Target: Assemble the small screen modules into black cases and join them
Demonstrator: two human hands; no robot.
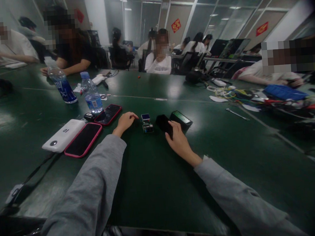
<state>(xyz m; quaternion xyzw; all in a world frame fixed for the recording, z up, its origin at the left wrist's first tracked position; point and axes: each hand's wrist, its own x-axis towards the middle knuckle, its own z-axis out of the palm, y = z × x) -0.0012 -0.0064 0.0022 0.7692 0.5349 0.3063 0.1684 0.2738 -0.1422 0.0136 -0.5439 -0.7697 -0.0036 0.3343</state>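
My left hand lies on the table just left of a small electronic module, its index finger stretched towards it and apart from it. The module has a little dark screen on top and exposed circuit board below. My right hand has its thumb and fingers on the edge of a black case part, whose inside is too dark to make out. Just behind that hand sits a black box with a green face showing, partly covered by my fingers.
Left of my arm lie a white power bank, a pink-edged phone and a red-edged phone. Two plastic bottles, a blue-labelled bottle and a water bottle, stand behind. Tangled cables lie right. Several people sit around.
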